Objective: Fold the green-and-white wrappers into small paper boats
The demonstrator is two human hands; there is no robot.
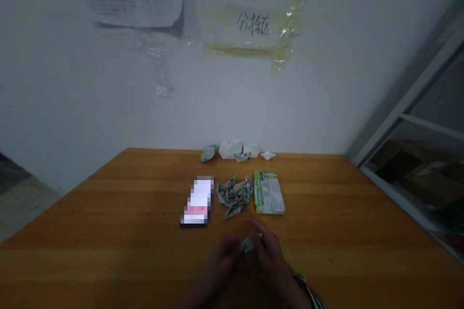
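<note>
Between my two hands is a small piece of folded printed paper (248,244), green and white. My left hand (225,254) pinches its left side, and my right hand (267,247) grips the right side with the index finger stretched out. Just beyond the hands lies a cluster of folded printed paper pieces (235,194) with pointed ends. To its right rests a flat green and white printed packet (269,193). A phone (197,203) with a lit, blurred screen lies to the left of the cluster.
Along the wall at the table's (126,231) back edge stand folded white paper shapes (230,149), a printed paper shape (208,153) and a small white one (268,155). Taped sheets (250,24) hang on the wall. A shelf (402,116) borders the right side.
</note>
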